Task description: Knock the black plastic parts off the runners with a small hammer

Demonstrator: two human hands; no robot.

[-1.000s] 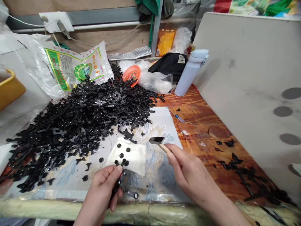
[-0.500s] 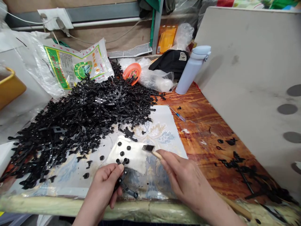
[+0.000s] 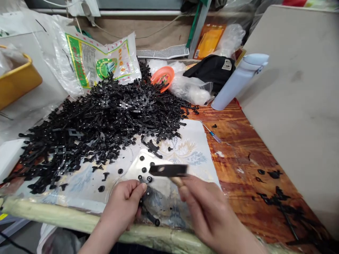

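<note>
My left hand point(image 3: 128, 199) pinches a black jointed linkage piece point(image 3: 148, 211) between thumb and fingers. One end of that piece rests over a pale board point(image 3: 134, 170). Several small round black caps point(image 3: 144, 170) lie on the board, just beyond my left fingertips. My right hand point(image 3: 206, 204) is wrapped around the light wooden handle of a hammer point(image 3: 169, 170). Its dark, slightly blurred head is held above the board, apart from my left hand, and hides part of the caps.
A large heap of black linkage pieces point(image 3: 116, 113) covers the back left. An orange dish point(image 3: 162, 78), a black cloth bag point(image 3: 212, 72) and a light blue bottle point(image 3: 239, 83) stand behind. A screwdriver point(image 3: 213, 134) and loose black parts point(image 3: 280, 201) lie on the right; a grey panel point(image 3: 293, 88) rises there.
The hammer's head has turned broadside and looks larger and higher above the board. My left hand keeps its pinch on the linkage piece. The whole view has shifted and tilted.
</note>
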